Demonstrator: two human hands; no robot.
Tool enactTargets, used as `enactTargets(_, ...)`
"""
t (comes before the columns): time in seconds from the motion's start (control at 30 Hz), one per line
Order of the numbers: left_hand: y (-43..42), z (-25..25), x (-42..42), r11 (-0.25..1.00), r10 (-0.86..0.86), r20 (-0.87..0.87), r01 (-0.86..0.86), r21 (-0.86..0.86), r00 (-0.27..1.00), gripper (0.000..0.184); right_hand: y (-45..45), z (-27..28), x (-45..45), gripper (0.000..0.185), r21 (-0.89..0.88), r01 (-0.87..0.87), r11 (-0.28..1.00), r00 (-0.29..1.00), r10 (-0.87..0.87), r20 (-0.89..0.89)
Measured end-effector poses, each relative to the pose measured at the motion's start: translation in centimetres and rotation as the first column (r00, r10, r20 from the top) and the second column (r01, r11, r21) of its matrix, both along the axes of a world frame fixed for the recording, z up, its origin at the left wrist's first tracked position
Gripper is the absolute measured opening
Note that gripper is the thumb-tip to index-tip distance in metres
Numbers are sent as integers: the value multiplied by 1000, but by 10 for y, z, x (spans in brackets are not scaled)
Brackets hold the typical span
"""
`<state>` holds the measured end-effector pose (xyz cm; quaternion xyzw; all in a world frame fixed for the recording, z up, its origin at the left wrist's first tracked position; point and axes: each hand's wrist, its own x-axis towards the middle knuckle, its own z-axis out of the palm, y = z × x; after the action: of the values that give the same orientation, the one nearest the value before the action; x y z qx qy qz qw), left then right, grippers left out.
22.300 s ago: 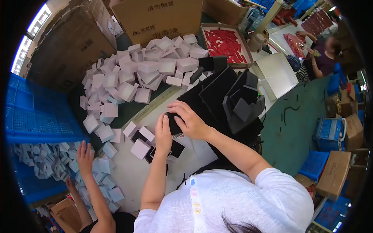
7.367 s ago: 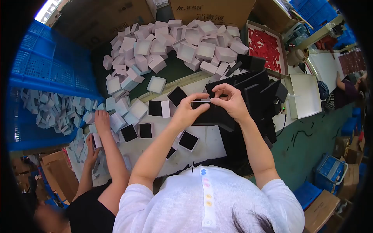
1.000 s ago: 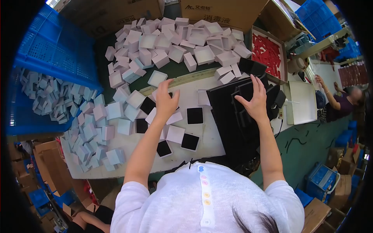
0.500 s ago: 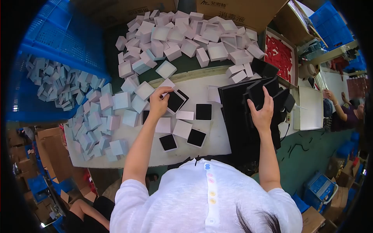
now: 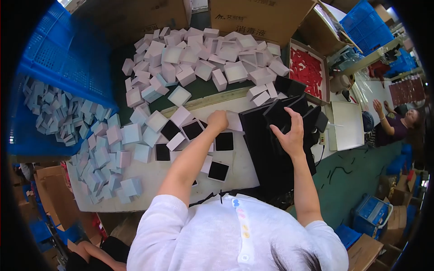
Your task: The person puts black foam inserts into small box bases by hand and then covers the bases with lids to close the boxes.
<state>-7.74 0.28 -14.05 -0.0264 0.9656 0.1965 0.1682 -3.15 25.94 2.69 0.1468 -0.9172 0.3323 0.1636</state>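
My left hand (image 5: 219, 121) has its fingers closed at the left edge of an open white box (image 5: 234, 121) on the white table (image 5: 244, 174). Below and left of it lie several small boxes with black inserts, one of them (image 5: 192, 130) beside my forearm. My right hand (image 5: 291, 133), thumb and fingers apart, is over the stack of black foam sheets (image 5: 257, 135). A black foam piece (image 5: 276, 115) stands up just left of its fingertips.
A heap of pale pink boxes (image 5: 190, 54) covers the back. Pale blue boxes (image 5: 101, 158) lie at the left beside a blue crate (image 5: 68, 67). Red pieces fill a tray (image 5: 327, 86) at back right, near a white box lid (image 5: 346, 126). Another person (image 5: 398, 126) sits far right.
My left hand has moved right, from a black-lined box to the white box near the foam stack. That black-lined box now lies free among the others. My right hand stays over the foam, fingers apart.
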Motion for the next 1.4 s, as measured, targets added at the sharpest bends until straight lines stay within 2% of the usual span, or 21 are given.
enactTargets(0.1, -30, 34, -2, 962, 226, -300, -163, 221, 927, 17, 8, 12, 2, 63, -12, -11, 1000, 1000, 11, 7)
enactTargets(0.17, -37, 80, 11, 950, 265, -343, -183, 251, 901, 16, 1, 20, 1, 64, -41, -157, 987, 987, 158, 11)
enactTargets(0.23, -30, 124, 24, 781, 465, -411, -145, 608, 784, 19, -19, 29, -2, 64, -43, -230, 972, 973, 230, -5)
enactTargets(0.27, -25, 146, 32, 785, 467, -416, -149, 601, 781, 19, -30, 32, -4, 64, -34, -304, 952, 952, 304, -23)
enactTargets(0.33, -13, 176, 47, 692, 282, -196, -58, 720, 939, 24, -48, 40, -6, 64, 34, -405, 914, 915, 404, 16)
enactTargets(0.47, 9, 169, 58, 516, 310, -312, 117, 848, 898, 27, -66, 43, -12, 59, 148, -526, 837, 844, 536, -33)
enactTargets(0.53, 17, 169, 63, 316, 294, -102, 4, 949, 950, 29, -71, 39, -12, 60, 132, -583, 802, 803, 594, -58)
enactTargets(0.6, 15, 174, 65, 369, 297, -147, 28, 929, 943, 28, -72, 34, -10, 67, 98, -574, 813, 811, 581, -70)
enactTargets(0.67, 12, 186, 67, 161, 336, 102, -164, 973, 936, 26, -73, 33, -5, 76, -177, -363, 915, 932, 361, -42)
enactTargets(0.73, 15, 190, 70, 177, 372, 179, -258, 950, 911, 29, -75, 30, -6, 85, 50, -388, 920, 921, 387, 40)
enactTargets(0.8, 12, 178, 69, 535, 356, -144, -76, 841, 923, 39, -78, 31, -1, 87, 68, -412, 908, 911, 409, 62)
enactTargets(0.87, -4, 173, 66, 531, 341, -99, -104, 841, 935, 48, -73, 36, -1, 86, 112, -383, 917, 922, 372, 102)
enactTargets(0.93, -28, 174, 62, 690, 368, -180, -137, 711, 912, 52, -62, 32, -3, 83, 168, -306, 937, 951, 292, 103)
enactTargets(1.0, -53, 187, 60, 972, 149, -134, -120, 201, 980, 56, -43, 34, -5, 80, 116, -193, 974, 980, 186, 70)
enactTargets(1.07, -59, 181, 58, 991, 134, -203, -134, 14, 970, 62, -18, 24, -9, 82, 179, -79, 981, 997, 80, 1)
enactTargets(1.13, -54, 146, 49, 999, -36, -591, 13, -44, 806, 73, -1, 9, -6, 87, 213, -82, 974, 996, 72, 51)
enactTargets(1.17, -42, 120, 42, 972, -130, -494, 209, 108, 859, 79, 3, 0, -2, 90, 292, -80, 953, 995, 61, 74)
enactTargets(1.23, -2, 61, 38, 961, -192, -371, 251, 117, 909, 86, 9, -5, 5, 90, 353, -88, 931, 990, 43, 132)
enactTargets(1.27, 17, 63, 34, 967, -178, -130, 198, 162, 975, 97, 13, -11, 4, 90, 361, -87, 928, 991, 44, 124)
enactTargets(1.3, 30, 40, 32, 928, -145, -153, 188, 323, 978, 103, 18, -22, 5, 88, 297, -69, 952, 992, 32, 126)
enactTargets(1.4, 38, 9, 19, 887, -258, -293, 346, 306, 921, 109, 24, -29, 10, 86, 193, -58, 980, 992, 35, 120)
